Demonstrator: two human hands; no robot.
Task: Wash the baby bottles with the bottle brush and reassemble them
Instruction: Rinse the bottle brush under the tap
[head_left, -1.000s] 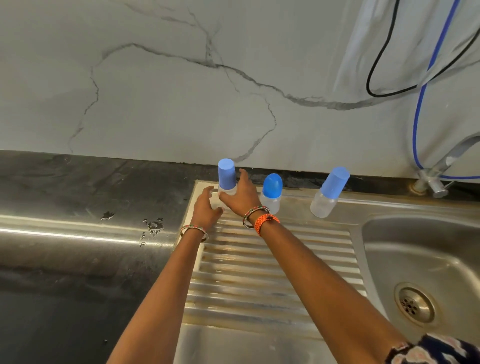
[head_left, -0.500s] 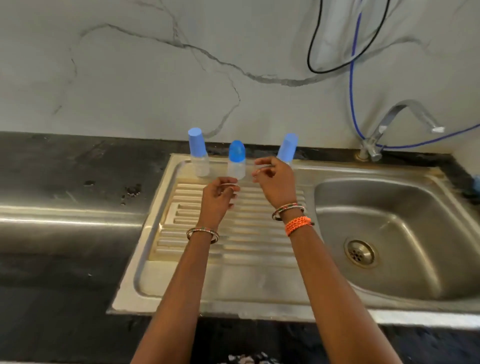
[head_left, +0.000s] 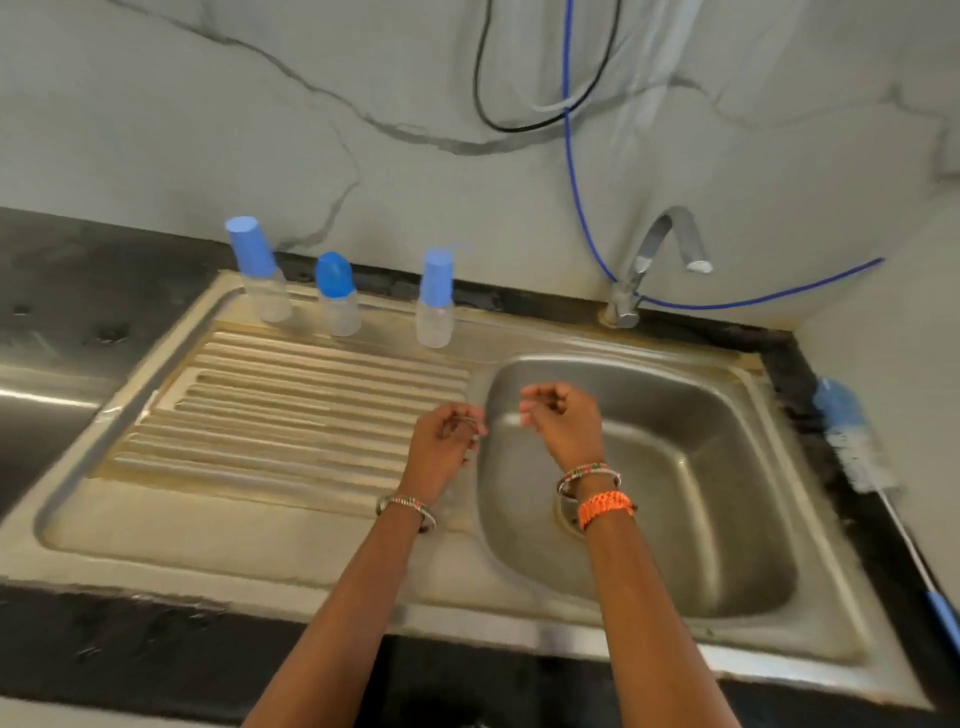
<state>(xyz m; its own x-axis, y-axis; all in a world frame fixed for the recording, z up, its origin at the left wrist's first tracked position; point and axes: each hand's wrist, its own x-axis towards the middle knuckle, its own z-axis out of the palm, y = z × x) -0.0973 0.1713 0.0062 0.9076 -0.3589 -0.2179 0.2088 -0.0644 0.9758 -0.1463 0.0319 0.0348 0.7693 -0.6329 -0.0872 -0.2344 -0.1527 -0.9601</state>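
Head view: three clear baby bottles (head_left: 435, 304) with blue caps stand along the sink's (head_left: 649, 493) back ledge, well apart from the left hand (head_left: 441, 441) and right hand (head_left: 566, 426), both loosely curled, holding nothing, over the basin's edge.

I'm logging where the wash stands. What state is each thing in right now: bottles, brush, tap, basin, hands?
Left bottle: capped, upright on the sink's back edge.
Middle bottle: capped, upright.
Right bottle: capped, upright.
Bottle brush: lying on the counter right of the sink, untouched.
Tap: no water running.
Basin: holds no bottles.
Left hand: loosely curled, holding nothing.
Right hand: loosely curled, holding nothing.
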